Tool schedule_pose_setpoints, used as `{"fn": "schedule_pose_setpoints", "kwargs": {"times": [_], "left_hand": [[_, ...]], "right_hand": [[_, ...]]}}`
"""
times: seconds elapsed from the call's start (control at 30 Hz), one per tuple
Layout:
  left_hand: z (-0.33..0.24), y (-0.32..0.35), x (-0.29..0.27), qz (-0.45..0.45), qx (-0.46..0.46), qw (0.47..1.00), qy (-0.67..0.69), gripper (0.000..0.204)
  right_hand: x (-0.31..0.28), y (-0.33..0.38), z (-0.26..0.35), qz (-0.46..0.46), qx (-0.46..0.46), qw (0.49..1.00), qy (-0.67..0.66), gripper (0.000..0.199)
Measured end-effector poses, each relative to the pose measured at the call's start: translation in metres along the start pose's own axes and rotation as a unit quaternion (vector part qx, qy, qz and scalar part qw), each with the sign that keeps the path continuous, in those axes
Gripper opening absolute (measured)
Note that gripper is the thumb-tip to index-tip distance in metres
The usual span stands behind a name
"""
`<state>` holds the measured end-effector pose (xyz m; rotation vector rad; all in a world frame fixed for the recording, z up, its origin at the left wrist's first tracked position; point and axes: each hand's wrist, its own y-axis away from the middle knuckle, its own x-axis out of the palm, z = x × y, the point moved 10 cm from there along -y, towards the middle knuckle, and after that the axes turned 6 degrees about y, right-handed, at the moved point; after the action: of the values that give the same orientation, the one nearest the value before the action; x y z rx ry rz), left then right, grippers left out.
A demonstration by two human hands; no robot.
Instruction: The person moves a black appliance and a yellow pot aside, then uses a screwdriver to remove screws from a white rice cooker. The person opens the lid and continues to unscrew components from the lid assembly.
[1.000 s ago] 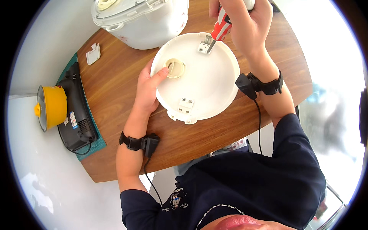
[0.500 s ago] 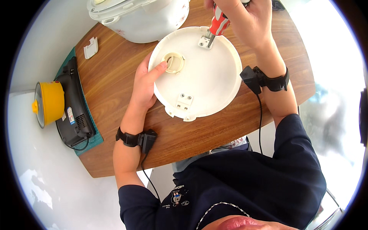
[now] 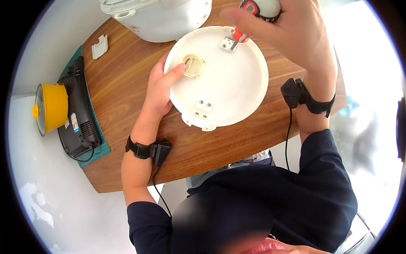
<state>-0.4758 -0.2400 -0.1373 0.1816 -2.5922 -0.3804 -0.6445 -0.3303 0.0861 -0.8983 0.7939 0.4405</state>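
My left hand [image 3: 159, 86] grips the left edge of a round, off-white plastic lid [image 3: 230, 91], tilted above the table. Its thumb lies by a yellowed ring fitting [image 3: 198, 75] on the lid's inner face. Over the far right of the lid, my right hand [image 3: 298, 40] is round a red and white screwdriver [image 3: 240, 35]. Its thumb stretches across the handle, and the other fingers are mostly hidden. The screwdriver's tip meets a screw in a small white bracket [image 3: 227, 43] near the rim. A second bracket [image 3: 204, 109] with two screws sits at the near side.
A white rice cooker body [image 3: 169, 23] stands at the back of the wooden table [image 3: 122, 114]. A small white plastic piece [image 3: 100, 47] lies at the far left. Along the left edge are a black appliance [image 3: 78, 110], a green mat [image 3: 101, 148] and a yellow pot [image 3: 56, 106].
My right hand has swung to the right and turned about the screwdriver, its thumb stretching out and more of the handle's end showing. My left hand stays on the lid.
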Motion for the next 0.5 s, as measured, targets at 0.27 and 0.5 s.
{"fn": "schedule_pose_setpoints", "kwargs": {"times": [0.27,0.5], "left_hand": [[0.000,0.001,-0.003,-0.010,-0.001,1.000,-0.001,0.046],[-0.001,0.001,0.001,0.012,0.002,1.000,0.001,0.046]], "right_hand": [[-0.007,-0.005,-0.007,0.085,0.096,0.991,-0.042,0.029],[-0.015,-0.002,-0.022,-0.006,0.025,0.999,0.044,0.040]]}}
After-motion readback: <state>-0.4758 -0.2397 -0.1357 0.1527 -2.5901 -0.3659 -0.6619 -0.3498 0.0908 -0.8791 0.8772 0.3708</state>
